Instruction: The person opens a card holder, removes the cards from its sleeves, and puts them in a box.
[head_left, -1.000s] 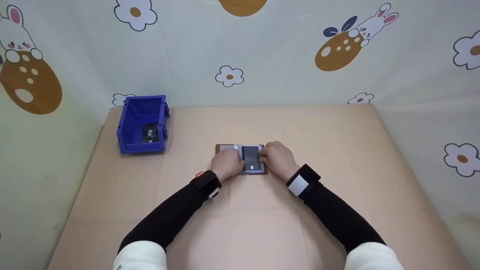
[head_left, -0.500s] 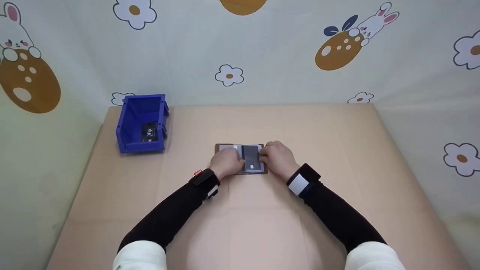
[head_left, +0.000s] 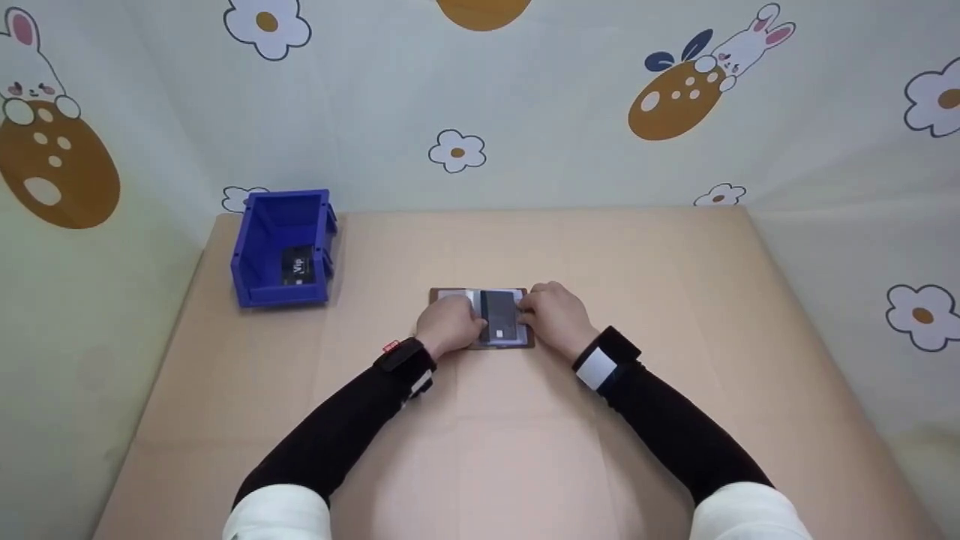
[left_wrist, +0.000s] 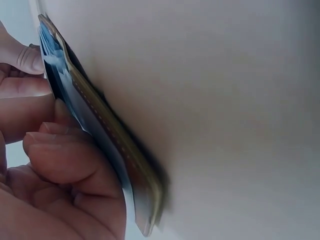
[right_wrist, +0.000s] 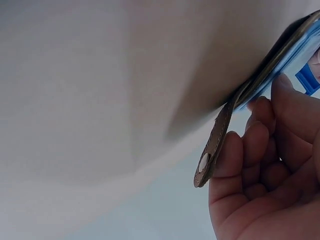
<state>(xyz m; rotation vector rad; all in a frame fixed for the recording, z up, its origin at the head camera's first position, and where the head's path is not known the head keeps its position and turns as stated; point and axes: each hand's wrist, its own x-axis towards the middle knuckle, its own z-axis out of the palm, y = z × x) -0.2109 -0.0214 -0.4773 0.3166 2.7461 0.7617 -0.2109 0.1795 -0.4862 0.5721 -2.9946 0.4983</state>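
An open brown card holder with clear plastic sleeves lies flat on the table. A dark card sits at its right-hand sleeve, partly past the sleeve's left side. My left hand pinches the card's left edge between thumb and curled fingers. At the holder's right edge my right hand pinches the sleeve with thumb and finger. In the right wrist view the holder's strap, with a snap button, sticks out beside the fingers. The left wrist view shows the stitched cover edge-on; the left hand hides part of the holder.
A blue plastic bin stands at the table's back left, with a black card marked "Vip" inside. Patterned curtain encloses the back and sides of the beige table.
The dark card has slid slightly left relative to the holder, and my left hand has shifted left with it. My right hand has stayed in place.
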